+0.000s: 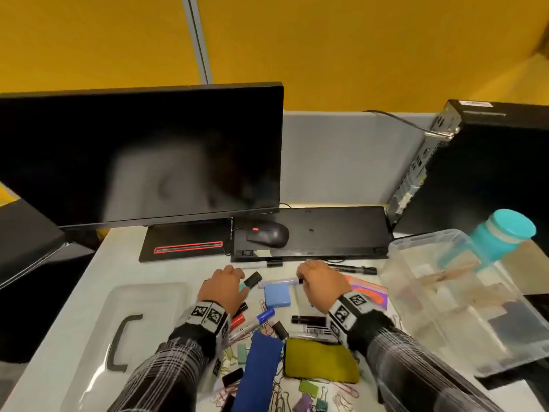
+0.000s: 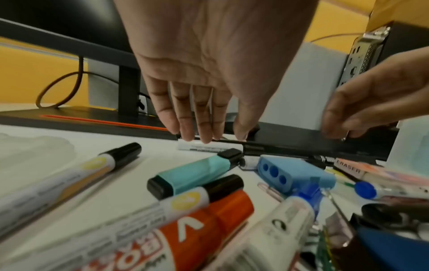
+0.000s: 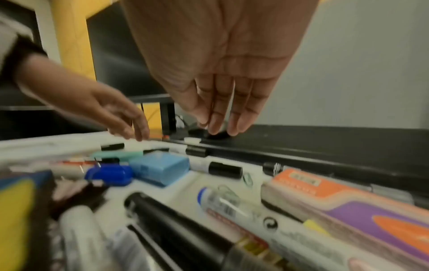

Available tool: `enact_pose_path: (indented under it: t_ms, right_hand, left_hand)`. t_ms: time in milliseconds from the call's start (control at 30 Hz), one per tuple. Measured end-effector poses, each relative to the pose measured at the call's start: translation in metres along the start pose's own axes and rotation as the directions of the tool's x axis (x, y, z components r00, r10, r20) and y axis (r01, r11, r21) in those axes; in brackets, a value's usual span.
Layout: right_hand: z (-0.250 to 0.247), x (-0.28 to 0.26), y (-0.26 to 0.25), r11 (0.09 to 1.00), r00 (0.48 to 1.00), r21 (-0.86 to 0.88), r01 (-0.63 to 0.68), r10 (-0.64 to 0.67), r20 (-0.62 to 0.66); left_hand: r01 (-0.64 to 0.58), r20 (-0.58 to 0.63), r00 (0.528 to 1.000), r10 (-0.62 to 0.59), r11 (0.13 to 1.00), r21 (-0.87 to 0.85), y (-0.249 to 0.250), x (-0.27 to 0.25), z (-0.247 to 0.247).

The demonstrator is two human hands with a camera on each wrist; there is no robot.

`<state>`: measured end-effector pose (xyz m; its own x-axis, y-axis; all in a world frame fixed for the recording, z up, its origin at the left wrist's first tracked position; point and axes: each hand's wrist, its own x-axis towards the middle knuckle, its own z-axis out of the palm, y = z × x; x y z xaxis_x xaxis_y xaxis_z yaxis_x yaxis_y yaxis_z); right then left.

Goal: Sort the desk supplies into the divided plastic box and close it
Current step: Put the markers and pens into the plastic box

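Observation:
The clear divided box (image 1: 463,337) stands open at the right, and its lid (image 1: 89,337) with a black handle lies at the left. Between them lie the supplies: a teal highlighter (image 2: 192,174), a light blue sharpener (image 1: 277,294), markers, an eraser pack (image 3: 348,201) and clips. My left hand (image 2: 216,135) hangs with straight fingers, its tips right at a white marker (image 2: 204,146) by the keyboard edge; I cannot tell if they touch. My right hand (image 3: 216,124) hovers with straight fingers over a black-capped marker (image 3: 224,169), holding nothing.
A black keyboard (image 1: 312,230) with a mouse (image 1: 269,233) on it lies just behind the pile. The monitor (image 1: 142,156) stands at the back left, a computer tower (image 1: 490,162) and a teal bottle (image 1: 502,236) at the right. Blue (image 1: 258,370) and olive (image 1: 320,364) cloths lie near me.

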<state>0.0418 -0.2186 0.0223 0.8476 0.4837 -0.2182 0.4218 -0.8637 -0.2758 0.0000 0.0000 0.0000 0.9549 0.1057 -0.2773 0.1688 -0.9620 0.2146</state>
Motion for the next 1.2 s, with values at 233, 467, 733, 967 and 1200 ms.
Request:
enact_pose_path:
  t_ms: [233,467,733,967,1200]
  right_hand:
    - [0.021,0.04,-0.01,0.987,0.96,-0.163,0.01,0.036,0.276]
    - [0.01,0.033,0.014,0.97,0.967,0.104,-0.218,0.229,-0.112]
    - [0.002,0.03,0.095,0.882,0.883,-0.115,-0.457,0.465,0.057]
    - [0.01,0.035,0.097,0.878,0.871,-0.06,-0.475,0.479,0.113]
    - [0.001,0.029,0.078,0.938,0.937,0.02,-0.345,0.343,0.061]
  left_hand:
    - [0.0,0.132,0.991,-0.013,0.996,0.091,-0.01,0.015,0.019]
    - [-0.041,-0.017,0.999,0.039,0.99,-0.134,-0.019,0.017,0.01]
    - [-0.278,-0.064,0.956,0.285,0.955,0.105,-0.009,0.053,-0.001]
    - [-0.225,0.001,0.973,0.231,0.946,0.233,-0.013,0.056,0.016]
    - [-0.155,0.007,0.987,0.158,0.957,0.246,-0.02,0.047,0.014]
